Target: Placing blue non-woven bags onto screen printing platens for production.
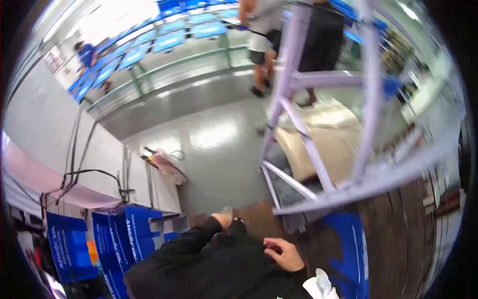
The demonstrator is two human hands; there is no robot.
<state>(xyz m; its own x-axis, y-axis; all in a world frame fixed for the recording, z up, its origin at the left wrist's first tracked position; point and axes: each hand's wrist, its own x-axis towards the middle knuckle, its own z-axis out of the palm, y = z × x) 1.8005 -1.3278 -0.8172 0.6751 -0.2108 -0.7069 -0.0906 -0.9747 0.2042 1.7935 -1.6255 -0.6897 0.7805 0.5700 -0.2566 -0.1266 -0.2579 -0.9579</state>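
Note:
My left hand is low in front of me, below a black sleeve; its fingers are small and blurred, so I cannot make out their pose or whether they hold anything. My right hand is beside my body, fingers loosely curved with a gap before the thumb, and nothing shows in it. A crumpled white cloth or plastic piece lies near my right wrist. Beyond the right hand stands a pale lilac metal frame, apart from the fingers.
Blue printed boxes stand at the left below a white panel with black straps. A pink wrapped bundle rests on the grey floor. Behind the frame sits a beige covered stack. People stand near a green rail.

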